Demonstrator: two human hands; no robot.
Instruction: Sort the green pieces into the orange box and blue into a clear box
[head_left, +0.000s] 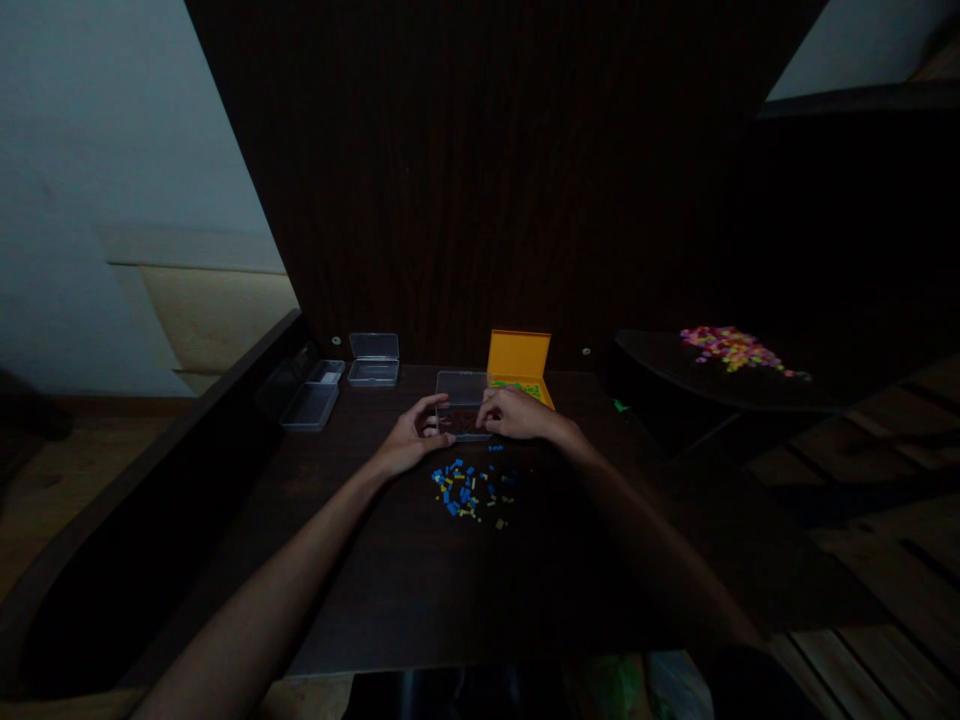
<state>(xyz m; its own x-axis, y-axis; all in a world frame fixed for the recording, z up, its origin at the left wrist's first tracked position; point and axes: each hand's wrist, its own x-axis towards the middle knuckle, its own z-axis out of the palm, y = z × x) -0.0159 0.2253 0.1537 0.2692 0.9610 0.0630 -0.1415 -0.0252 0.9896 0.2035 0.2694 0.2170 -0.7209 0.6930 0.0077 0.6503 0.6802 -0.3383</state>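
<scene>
A clear plastic box with its lid raised stands on the dark table, holding many small dark red pieces. My left hand grips the box's left side, thumb along the front and fingers behind. Over the right part of the box, my right hand reaches in with its fingertips drawn together among the red pieces; whatever is between them is hidden. Just in front lies a loose scatter of small blue and yellow building-brick pieces. Behind my right hand, an open yellow box contains bright green pieces.
Two more open clear boxes stand at the back left: a smaller one and a divided one. A pile of pink, orange and yellow pieces lies on a dark surface at right. A dark panel rises behind the table.
</scene>
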